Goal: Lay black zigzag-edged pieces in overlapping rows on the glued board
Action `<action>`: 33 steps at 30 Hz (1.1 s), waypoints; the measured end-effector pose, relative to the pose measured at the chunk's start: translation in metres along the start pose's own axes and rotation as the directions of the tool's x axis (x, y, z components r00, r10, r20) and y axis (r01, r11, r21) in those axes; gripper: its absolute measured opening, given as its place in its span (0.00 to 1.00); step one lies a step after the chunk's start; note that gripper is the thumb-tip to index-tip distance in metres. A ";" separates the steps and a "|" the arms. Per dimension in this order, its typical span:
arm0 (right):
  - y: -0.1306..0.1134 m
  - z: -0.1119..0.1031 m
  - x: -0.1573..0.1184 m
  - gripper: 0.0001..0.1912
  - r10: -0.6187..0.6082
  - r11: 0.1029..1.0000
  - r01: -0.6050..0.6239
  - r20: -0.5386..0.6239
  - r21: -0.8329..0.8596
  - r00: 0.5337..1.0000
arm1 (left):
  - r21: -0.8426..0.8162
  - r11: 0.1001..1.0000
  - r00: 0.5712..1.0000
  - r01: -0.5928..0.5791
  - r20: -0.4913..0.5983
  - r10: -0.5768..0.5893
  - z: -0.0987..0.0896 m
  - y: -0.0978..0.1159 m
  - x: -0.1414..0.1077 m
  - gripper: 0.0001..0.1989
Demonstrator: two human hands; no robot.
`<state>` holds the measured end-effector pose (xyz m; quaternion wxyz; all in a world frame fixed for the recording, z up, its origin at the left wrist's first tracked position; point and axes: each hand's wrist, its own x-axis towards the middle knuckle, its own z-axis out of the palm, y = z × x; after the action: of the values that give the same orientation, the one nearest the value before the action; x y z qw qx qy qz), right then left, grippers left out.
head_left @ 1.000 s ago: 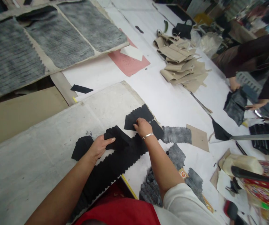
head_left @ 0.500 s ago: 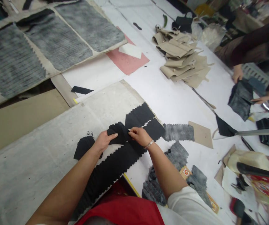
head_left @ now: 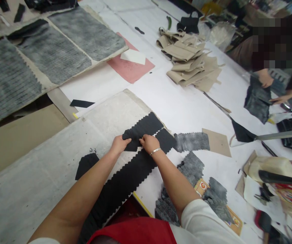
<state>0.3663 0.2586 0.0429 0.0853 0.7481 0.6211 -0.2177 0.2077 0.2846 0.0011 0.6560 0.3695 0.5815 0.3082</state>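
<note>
1. While both hands are at work near the centre of the frame, a pale plastic container (head_left: 275, 167) lies at the right, a long black object (head_left: 283, 177) across its near side; its contents cannot be determined.
2. Clear plastic bag (head_left: 222, 34), upper right: crumpled, beyond the beige pieces (head_left: 189, 61); contents not legible.
3. Left hand (head_left: 119, 145): nearly closed, thumb on top of the black scalloped piece (head_left: 144, 127) at its lower left end; the fingers underneath are hidden.
4. Right hand (head_left: 150, 144): closed in a pinch, thumb against fingertips, at the lower edge of the same piece. A silver bracelet (head_left: 155, 151) is on the wrist.
5. Black scalloped piece: centre of frame, on the pale board (head_left: 46, 173), above the long black strip (head_left: 128, 174), whose edges are also scalloped.
6. Smaller black piece (head_left: 86, 164): left of centre, beside the left forearm.
7. Grey textured pieces (head_left: 193, 166): right of the right forearm, on the white table surface (head_left: 181, 108).
8. Co-worker's hands (head_left: 265, 78), right of frame: on a dark grey sheet (head_left: 257, 100).
</note>
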 end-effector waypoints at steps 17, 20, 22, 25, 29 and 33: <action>0.002 -0.008 0.007 0.13 -0.004 1.000 0.003 0.062 0.019 0.998 | 0.013 1.000 0.997 0.021 -0.073 -0.020 -0.001 -0.006 -0.001 0.12; 0.001 -0.008 0.007 0.13 0.006 1.000 -0.007 0.066 0.015 0.998 | 0.022 0.999 0.996 0.025 -0.083 -0.023 -0.002 -0.006 -0.002 0.12; 0.000 -0.007 0.007 0.13 0.005 1.000 -0.005 0.059 0.014 0.998 | 0.033 0.999 0.996 0.020 -0.088 -0.017 -0.003 -0.006 -0.002 0.12; 0.000 -0.008 0.007 0.12 -0.005 1.000 0.004 0.058 0.012 0.998 | 0.034 0.999 0.995 0.014 -0.096 -0.010 -0.005 -0.007 -0.003 0.12; -0.001 -0.011 0.008 0.12 -0.008 1.000 0.007 0.091 0.017 0.996 | 0.008 1.000 0.997 0.004 -0.080 -0.003 -0.009 -0.008 -0.005 0.12; -0.002 -0.013 0.008 0.12 0.001 1.000 -0.003 0.108 0.023 0.994 | -0.007 1.000 0.996 0.008 -0.085 -0.009 -0.009 -0.004 -0.008 0.12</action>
<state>0.3682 0.2713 0.0518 0.1105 0.7368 0.6121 -0.2650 0.1979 0.2772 0.0011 0.6331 0.3513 0.6094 0.3229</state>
